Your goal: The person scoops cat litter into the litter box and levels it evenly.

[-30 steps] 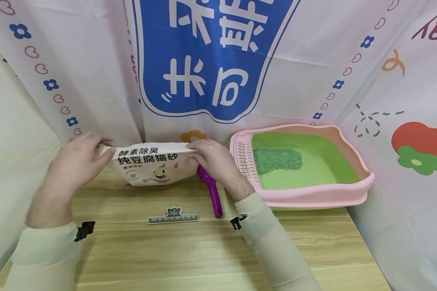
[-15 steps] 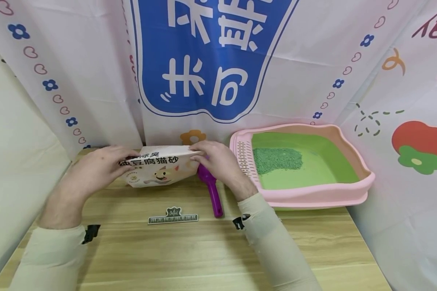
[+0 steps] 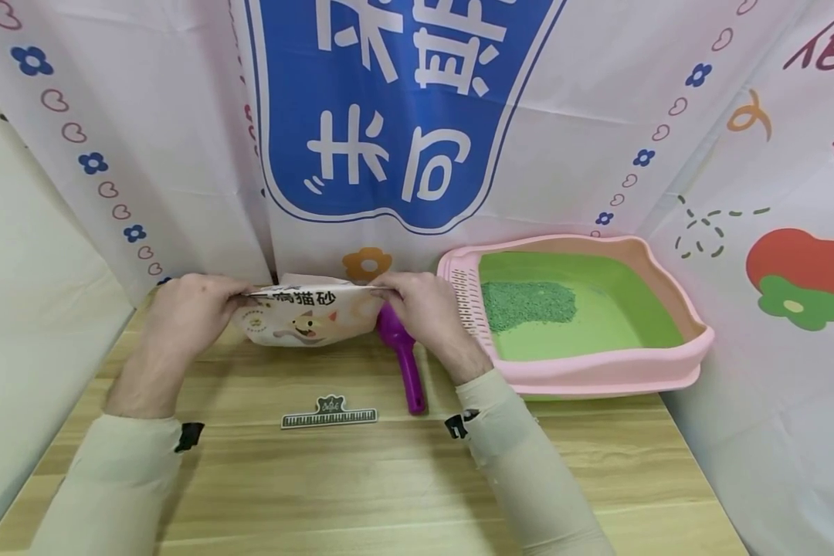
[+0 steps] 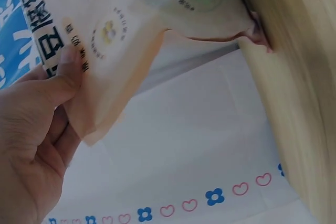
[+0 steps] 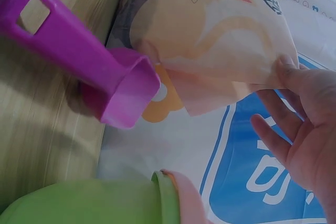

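Note:
A white cat litter bag [image 3: 306,320] printed with a cartoon cat stands at the back left of the table. Its upper part is bent back along the top. At the left end of that edge my left hand [image 3: 191,313] pinches the bag, thumb on the printed front in the left wrist view. My right hand [image 3: 424,313] pinches the right top corner between thumb and forefinger, the other fingers spread apart in the right wrist view. Just below that hand lies a purple litter scoop [image 3: 410,374], its head partly behind the bag. The bag's contents are hidden.
A pink-rimmed green litter box [image 3: 598,374] stands at the back right, with green litter granules [image 3: 528,303] at its left. A wide bag clip [image 3: 329,417] with a piano-key pattern lies in front of the bag. Printed curtains [image 3: 201,154] hang behind.
My left hand has shifted right along the bag's top. The bag's upper edge has bent back, hiding the top line of print. My right hand keeps its hold at the right corner.

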The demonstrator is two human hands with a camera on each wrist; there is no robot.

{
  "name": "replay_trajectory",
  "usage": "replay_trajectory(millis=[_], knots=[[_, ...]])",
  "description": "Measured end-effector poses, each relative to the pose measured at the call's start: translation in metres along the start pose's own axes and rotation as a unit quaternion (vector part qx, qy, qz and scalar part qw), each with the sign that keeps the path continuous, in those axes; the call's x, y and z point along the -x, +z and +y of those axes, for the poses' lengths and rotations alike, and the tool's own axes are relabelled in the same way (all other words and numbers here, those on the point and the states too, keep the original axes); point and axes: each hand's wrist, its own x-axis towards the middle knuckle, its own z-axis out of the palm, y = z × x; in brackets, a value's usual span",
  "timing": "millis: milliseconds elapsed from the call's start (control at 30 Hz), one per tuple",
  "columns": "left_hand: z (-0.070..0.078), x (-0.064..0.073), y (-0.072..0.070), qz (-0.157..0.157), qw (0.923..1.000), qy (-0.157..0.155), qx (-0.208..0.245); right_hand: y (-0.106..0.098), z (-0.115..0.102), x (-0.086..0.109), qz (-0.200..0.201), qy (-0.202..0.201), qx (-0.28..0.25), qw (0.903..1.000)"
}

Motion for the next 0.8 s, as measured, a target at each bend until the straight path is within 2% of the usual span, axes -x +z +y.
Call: replay_trajectory(millis=[133,267,367,567,800], knots=[[-0.003,-0.004,0.004,0.002,0.9999,-0.012,0.002,-0.001,-0.002,0.000,0.006,0.008,0.001,0.9999],[-0.005,-0.007,0.004,-0.018,0.9997,-0.012,0.010,-0.001,-0.003,0.000,0.006,0.013,-0.011,0.9998],[-0.002,-0.007,0.001,-0.034,0.9992,0.000,0.020,0.000,-0.003,-0.001,0.006,0.018,-0.022,0.9996],[0.016,-0.008,-0.011,-0.029,0.9980,0.040,0.041,0.003,-0.003,-0.001,0.014,0.031,-0.039,0.9987],[0.050,-0.007,-0.011,0.015,0.9893,0.124,0.075,0.005,-0.002,0.000,0.018,0.040,-0.050,0.9978]])
